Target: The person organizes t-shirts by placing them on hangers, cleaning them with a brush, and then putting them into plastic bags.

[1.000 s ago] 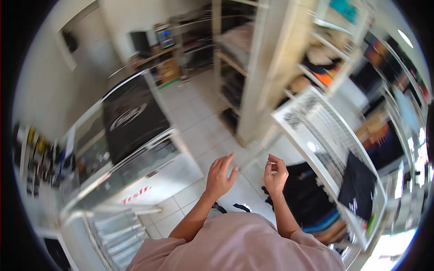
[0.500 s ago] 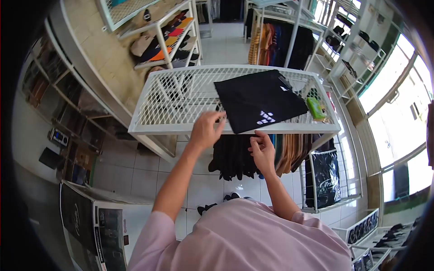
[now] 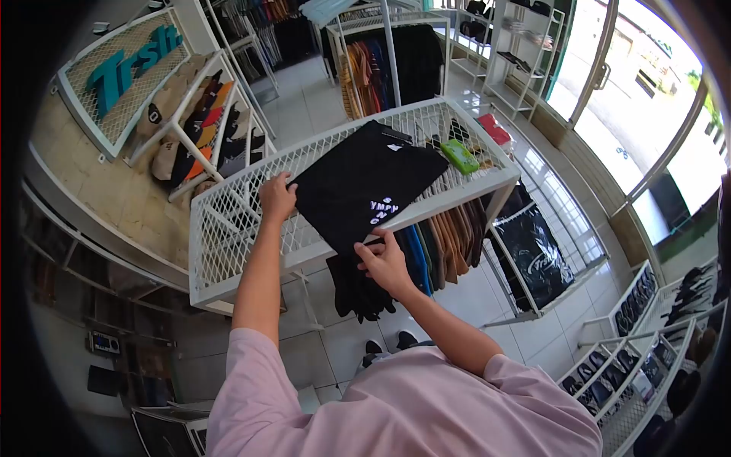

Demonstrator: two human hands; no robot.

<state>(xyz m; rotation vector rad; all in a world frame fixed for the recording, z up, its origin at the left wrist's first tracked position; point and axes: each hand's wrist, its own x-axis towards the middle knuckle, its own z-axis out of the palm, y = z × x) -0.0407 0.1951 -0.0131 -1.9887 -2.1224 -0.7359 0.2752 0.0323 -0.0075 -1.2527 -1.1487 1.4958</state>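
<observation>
A folded black T-shirt (image 3: 343, 179) lies on the white mesh-top table, with white lettering near its front corner and a small white label at its far end. My left hand (image 3: 278, 198) is at the shirt's left edge, fingers closed on the border. At the front edge, below the lettering, my right hand (image 3: 386, 264) pinches the cloth between thumb and fingers. Part of the fingertips of both hands is hard to make out against the black fabric.
A green packet (image 3: 460, 156) and a red item (image 3: 493, 128) lie right of the shirt. Clothes (image 3: 445, 247) hang under the white table (image 3: 221, 282). A cap shelf (image 3: 202, 145) stands left; a rack with a black bag (image 3: 537, 259) stands right.
The view has turned, tilting the table. My left hand has come to the shirt's left edge, and my right hand has moved up onto its front edge. The shirt looks squared toward me.
</observation>
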